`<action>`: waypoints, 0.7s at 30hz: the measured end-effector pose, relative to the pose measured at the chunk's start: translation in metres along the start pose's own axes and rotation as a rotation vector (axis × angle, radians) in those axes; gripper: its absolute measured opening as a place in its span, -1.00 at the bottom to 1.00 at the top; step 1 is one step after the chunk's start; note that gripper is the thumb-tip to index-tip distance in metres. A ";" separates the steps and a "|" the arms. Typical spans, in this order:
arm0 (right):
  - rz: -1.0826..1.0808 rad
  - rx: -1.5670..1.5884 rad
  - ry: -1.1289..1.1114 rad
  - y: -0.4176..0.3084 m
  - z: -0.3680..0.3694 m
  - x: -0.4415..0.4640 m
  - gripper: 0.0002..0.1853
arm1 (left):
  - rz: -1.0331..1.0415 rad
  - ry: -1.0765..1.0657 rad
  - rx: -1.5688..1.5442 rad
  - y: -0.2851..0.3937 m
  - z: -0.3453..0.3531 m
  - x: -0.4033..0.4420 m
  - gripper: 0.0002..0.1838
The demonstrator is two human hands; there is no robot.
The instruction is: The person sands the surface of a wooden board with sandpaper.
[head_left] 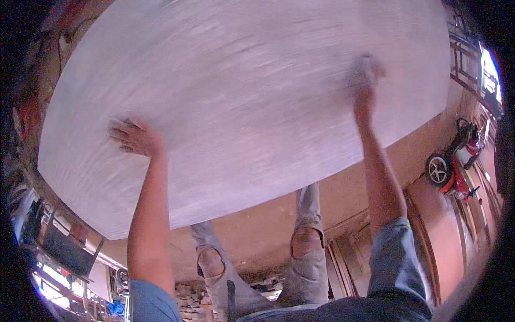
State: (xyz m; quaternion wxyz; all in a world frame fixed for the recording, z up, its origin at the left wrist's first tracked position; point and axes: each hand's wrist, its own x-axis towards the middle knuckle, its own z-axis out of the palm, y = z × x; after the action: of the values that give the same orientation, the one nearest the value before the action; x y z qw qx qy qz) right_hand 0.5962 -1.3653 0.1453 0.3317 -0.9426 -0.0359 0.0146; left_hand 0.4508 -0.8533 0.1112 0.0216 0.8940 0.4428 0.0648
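Note:
A large pale board [257,123] with a streaked, whitish-grey surface fills most of the view. On its left part my left hand [138,138] lies flat, fingers spread, holding nothing. Farther right, my right hand [368,80] is over the board and smeared by motion. Its fingers look bunched around a dark, greyish thing whose kind is too blurred to make out. Both my arms stretch forward across the near edge of the board.
My legs in torn grey trousers [308,263] stand near the board's near edge on a brown floor [257,228]. A red motorbike [453,166] is on the right. Stacked wood pieces [193,300] lie behind me. A metal frame [464,59] stands at the upper right.

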 end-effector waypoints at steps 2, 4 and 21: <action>-0.021 -0.122 0.169 -0.002 0.007 0.019 -0.54 | -0.004 -0.005 -0.011 0.005 -0.005 -0.002 -0.22; -0.009 -0.191 0.218 -0.066 0.079 0.013 -0.56 | -0.017 -0.006 -0.013 -0.001 0.003 -0.002 -0.23; 0.213 0.914 0.162 -0.157 0.127 0.084 -0.18 | -0.025 -0.068 0.125 0.002 0.003 -0.008 -0.25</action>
State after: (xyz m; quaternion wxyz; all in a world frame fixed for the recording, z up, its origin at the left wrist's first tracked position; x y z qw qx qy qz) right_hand 0.6646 -1.1575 0.1443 0.7109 -0.6965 0.0973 -0.0106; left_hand 0.4482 -0.8605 0.1073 -0.0185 0.8898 0.4560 0.0065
